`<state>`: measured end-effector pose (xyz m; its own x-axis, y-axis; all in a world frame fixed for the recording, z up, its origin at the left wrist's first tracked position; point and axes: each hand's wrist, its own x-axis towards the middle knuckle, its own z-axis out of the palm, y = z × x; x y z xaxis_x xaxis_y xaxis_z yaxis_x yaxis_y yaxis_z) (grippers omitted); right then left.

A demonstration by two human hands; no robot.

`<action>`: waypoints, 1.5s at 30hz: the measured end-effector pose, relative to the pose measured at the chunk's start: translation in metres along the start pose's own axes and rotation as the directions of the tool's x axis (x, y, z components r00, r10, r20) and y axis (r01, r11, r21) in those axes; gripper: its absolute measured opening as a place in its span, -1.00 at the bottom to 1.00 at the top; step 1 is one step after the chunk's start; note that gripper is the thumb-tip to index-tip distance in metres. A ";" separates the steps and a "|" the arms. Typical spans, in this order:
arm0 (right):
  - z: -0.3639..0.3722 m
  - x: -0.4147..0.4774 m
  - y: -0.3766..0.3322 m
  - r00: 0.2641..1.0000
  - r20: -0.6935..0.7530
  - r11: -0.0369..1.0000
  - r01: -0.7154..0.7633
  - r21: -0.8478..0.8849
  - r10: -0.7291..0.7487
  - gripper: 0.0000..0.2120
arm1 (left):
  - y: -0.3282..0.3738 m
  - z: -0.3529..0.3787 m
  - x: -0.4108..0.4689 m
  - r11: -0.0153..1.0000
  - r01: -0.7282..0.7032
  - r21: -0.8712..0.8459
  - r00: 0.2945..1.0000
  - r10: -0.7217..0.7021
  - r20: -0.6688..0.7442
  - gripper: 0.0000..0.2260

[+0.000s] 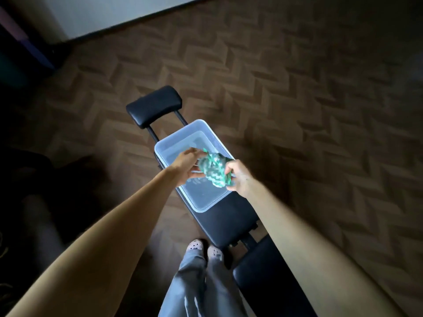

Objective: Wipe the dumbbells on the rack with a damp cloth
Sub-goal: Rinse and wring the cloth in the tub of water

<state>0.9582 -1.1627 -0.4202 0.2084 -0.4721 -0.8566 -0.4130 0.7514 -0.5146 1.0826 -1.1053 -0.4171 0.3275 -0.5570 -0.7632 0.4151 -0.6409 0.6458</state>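
A person is holding one bunched green-and-white cloth (214,171) just above one clear plastic tub (201,210), which is sitting on one black padded bench (226,223). Two hands are gripping the cloth: the left hand (186,164) is pinching its left edge, and the right hand (239,177) is curling its fingers round the right side.

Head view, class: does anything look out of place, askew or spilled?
The translucent plastic tub sits on a black padded workout bench, far end seemingly overhanging the pad: an odd, tippy perch. No spill shows. A green checked cloth is held over it.
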 end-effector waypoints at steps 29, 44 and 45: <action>0.025 0.238 0.073 0.926 0.049 0.398 0.208 -0.893 -0.374 -0.63 | -0.099 -0.005 0.205 0.679 0.083 0.730 0.996 -0.050 -0.067 -0.69; 0.016 0.201 0.055 0.810 -0.012 0.488 0.342 -0.803 -0.587 -0.76 | -0.093 -0.017 0.182 0.456 -0.018 0.890 0.947 0.294 -0.131 -0.72; 0.017 0.205 0.058 0.837 0.034 0.462 0.334 -0.822 -0.545 -0.75 | -0.096 -0.016 0.186 0.481 0.006 0.877 0.959 0.244 -0.141 -0.71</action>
<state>0.9915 -1.2079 -0.6264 0.4297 -0.7896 -0.4380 -0.8497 -0.1895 -0.4920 1.1168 -1.1386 -0.6213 0.5350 -0.6165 -0.5777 -0.5423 -0.7749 0.3248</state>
